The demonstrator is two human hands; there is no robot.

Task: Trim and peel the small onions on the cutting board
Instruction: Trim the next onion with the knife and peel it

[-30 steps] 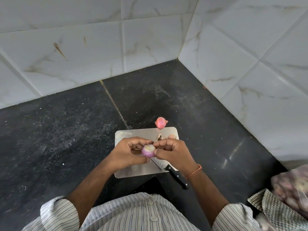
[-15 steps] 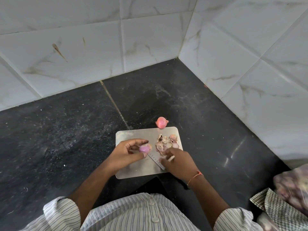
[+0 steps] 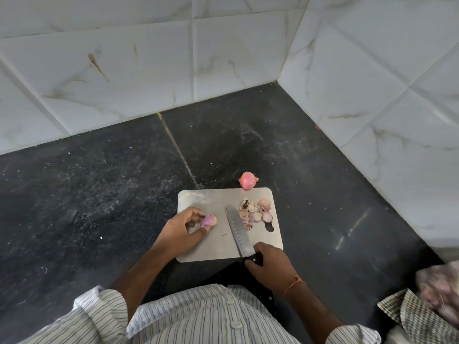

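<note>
We count one steel cutting board on the dark stone worktop, and two whole small onions: a peeled onion on the board's 9 o'clock side, and an unpeeled onion on the worktop, touching or just beyond the board's 12 o'clock edge. Our left hand pinches the peeled onion between thumb and fingertips, holding it down on the board. There is one knife, its dimpled blade lying flat across the board and pointing toward 11 o'clock; our right hand has its fingers curled round the black handle at the board's 5 o'clock corner, so most of the handle is hidden under the palm. One loose heap of trimmings, root ends, skins and cut slices, sits at the board's 2 o'clock side just right of the blade; we cannot count its pieces reliably. A hanging slot in the board shows just below that heap. At 4 o'clock, cut off by the frame's edge, lie a checked cloth and a blurred bag whose contents we cannot make out. Two tiled walls meet in a corner at 1 o'clock.
</note>
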